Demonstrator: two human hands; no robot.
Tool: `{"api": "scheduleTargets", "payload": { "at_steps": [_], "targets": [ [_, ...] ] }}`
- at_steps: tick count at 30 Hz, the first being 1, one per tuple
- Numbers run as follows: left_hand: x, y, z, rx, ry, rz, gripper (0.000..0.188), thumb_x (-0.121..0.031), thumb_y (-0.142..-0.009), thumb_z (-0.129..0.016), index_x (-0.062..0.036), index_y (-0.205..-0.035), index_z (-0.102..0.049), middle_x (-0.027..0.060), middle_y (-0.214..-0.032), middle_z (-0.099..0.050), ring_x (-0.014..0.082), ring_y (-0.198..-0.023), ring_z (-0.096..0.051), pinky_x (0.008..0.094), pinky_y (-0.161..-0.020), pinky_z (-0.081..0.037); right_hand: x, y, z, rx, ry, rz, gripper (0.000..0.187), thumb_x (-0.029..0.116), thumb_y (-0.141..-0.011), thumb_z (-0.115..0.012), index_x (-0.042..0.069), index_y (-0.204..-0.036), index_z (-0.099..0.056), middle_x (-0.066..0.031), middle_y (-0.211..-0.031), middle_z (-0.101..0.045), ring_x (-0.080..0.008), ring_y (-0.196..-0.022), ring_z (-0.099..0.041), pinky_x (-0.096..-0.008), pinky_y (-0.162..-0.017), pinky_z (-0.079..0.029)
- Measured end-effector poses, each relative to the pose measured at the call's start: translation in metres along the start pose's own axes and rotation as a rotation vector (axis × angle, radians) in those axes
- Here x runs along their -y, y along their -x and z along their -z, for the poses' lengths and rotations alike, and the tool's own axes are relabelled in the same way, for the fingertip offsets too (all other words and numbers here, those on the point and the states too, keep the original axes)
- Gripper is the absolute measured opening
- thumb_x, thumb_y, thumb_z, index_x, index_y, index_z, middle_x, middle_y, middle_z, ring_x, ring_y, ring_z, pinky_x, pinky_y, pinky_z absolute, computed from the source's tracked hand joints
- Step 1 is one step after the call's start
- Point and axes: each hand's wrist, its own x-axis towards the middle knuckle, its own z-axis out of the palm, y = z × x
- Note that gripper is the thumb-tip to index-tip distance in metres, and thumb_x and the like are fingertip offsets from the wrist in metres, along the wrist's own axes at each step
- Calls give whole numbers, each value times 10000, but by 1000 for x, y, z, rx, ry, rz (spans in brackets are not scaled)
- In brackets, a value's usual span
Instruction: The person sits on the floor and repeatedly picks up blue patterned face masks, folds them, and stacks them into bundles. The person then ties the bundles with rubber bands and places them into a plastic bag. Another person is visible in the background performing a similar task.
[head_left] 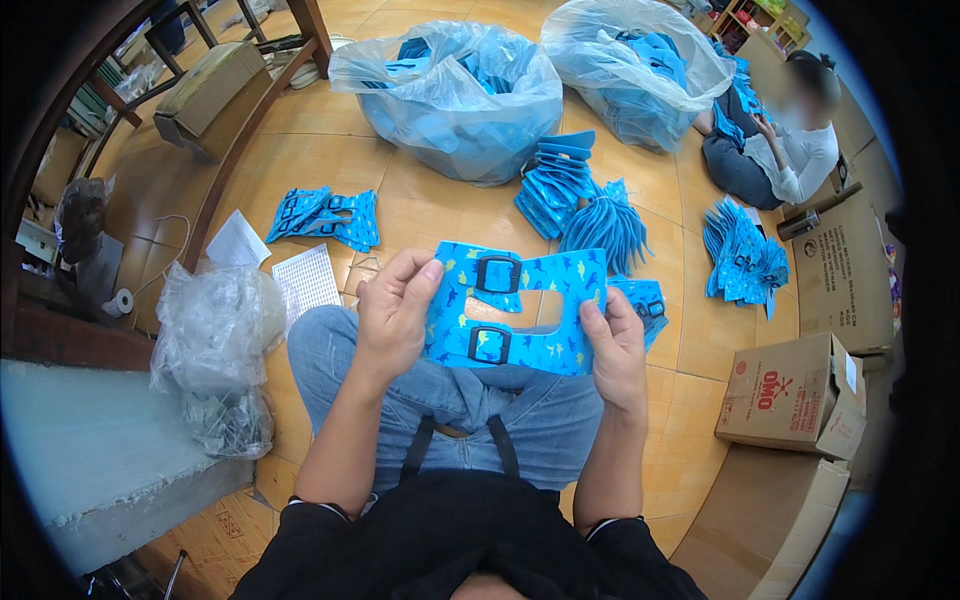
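Above my crossed legs I hold a flat blue piece [565, 280] printed with small dinosaur shapes, with a rectangular cutout and two black buckles [490, 345] on its straps. My left hand [398, 310] pinches its left edge, thumb on top. On the opposite edge my right hand [617, 350] grips it the same way, fingers mostly behind. Just beyond my right hand, a similar buckled blue piece [640, 300] lies on the floor. A fanned blue stack [605, 225] sits farther off, touching another stack [555, 180].
Two clear plastic bags [450, 120] of blue pieces stand at the back. More bundles lie left [325, 218] and right [740, 255]. Crumpled plastic [215, 320] and white sheets [305, 280] are at left. Cardboard boxes [780, 395] line the right; another person [800, 150] sits back right.
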Motion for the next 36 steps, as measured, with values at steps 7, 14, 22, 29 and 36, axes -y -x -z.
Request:
{"api": "scheduleTargets", "payload": {
  "at_steps": [7,14,22,29,36],
  "targets": [
    [-4,-4,1,15,-226,-191,163,-110,-911,-513,-12,-984,-621,61,-885,-619,126,-823,-564,262,-753,-442,-9,0,4,-66,138,175,171,104,-928,-586,1,-1064,-573,-6,-918,-587,-61,-813,-498,-203,-723,-394],
    [-3,-15,2,14,-297,-323,160,-84,-878,-519,-30,-975,-635,99,-955,-623,189,-895,-583,302,-807,-445,-14,-8,5,-97,160,273,141,70,-921,-585,-1,-1043,-581,0,-888,-567,-69,-799,-478,-215,-715,-378],
    [-3,-13,-2,21,29,49,169,-111,-934,-530,-20,-1075,-551,51,-883,-626,81,-706,-582,202,-640,-454,-4,-11,-6,-161,-114,-8,233,95,-945,-539,7,-1161,-521,-83,-970,-634,-84,-858,-596,-227,-744,-487],
    [3,-18,-7,-131,764,541,126,-102,-920,-571,-66,-1040,-563,-24,-768,-605,48,-586,-553,175,-572,-510,-19,-17,5,203,-1024,-267,306,111,-960,-499,26,-1253,-489,-94,-959,-606,-128,-787,-632,-199,-576,-540],
    [27,-21,11,-120,1143,759,168,-134,-964,-506,-13,-1061,-572,27,-783,-568,27,-564,-555,124,-420,-438,-25,-16,12,-142,-1059,-493,216,141,-948,-531,14,-1119,-565,-173,-957,-651,-135,-732,-675,-137,-508,-546]
  ]
}}
